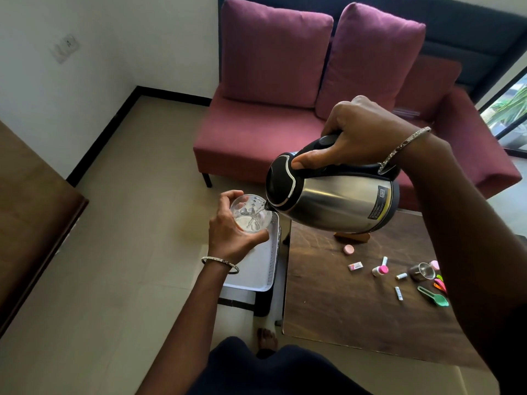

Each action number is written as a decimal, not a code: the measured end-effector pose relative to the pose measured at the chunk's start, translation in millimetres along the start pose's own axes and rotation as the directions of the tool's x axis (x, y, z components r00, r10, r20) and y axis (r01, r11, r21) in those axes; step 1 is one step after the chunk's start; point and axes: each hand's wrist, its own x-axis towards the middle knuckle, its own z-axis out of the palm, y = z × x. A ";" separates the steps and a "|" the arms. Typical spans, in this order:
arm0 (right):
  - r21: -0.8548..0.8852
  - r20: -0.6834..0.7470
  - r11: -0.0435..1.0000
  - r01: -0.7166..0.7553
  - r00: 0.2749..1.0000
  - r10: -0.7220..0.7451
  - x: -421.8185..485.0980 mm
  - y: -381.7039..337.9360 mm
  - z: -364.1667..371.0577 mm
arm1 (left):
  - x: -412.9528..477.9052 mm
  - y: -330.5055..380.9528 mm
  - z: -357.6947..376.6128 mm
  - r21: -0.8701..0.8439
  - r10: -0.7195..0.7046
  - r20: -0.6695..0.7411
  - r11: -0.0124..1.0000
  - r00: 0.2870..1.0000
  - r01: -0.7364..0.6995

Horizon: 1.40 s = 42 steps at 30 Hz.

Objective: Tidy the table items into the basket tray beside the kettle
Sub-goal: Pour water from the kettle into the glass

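Observation:
My right hand grips the black handle of a steel kettle, tilted with its spout over a clear glass. My left hand holds that glass above a white basket tray, and water runs into it. On the dark wooden table lie small items: a pink cap, a small packet, a little bottle with a pink lid, white tubes, a steel cup and coloured measuring spoons.
A magenta sofa with two cushions stands behind the table. A brown cabinet fills the left edge. The tray sits on a low stand left of the table. My bare foot is on the tiled floor below it.

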 end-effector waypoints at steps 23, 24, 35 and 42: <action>-0.022 0.004 1.000 -0.013 1.000 0.013 -3.5 2.5 0.9 | -0.9 -3.2 3.8 -0.008 0.003 0.019 1.000 1.000 -0.003; -0.023 0.003 1.000 -0.013 1.000 0.013 -3.6 2.4 0.5 | -0.8 -3.3 3.9 -0.008 0.002 0.021 1.000 1.000 -0.002; -0.034 0.023 0.999 -0.013 1.000 0.014 -4.2 2.2 -1.9 | 1.1 -4.8 4.4 -0.006 -0.008 0.027 1.000 1.000 0.009; -0.049 0.021 0.999 -0.010 1.000 0.011 -3.4 0.3 -1.2 | -0.7 -3.4 5.0 -0.016 -0.018 0.039 1.000 0.999 0.019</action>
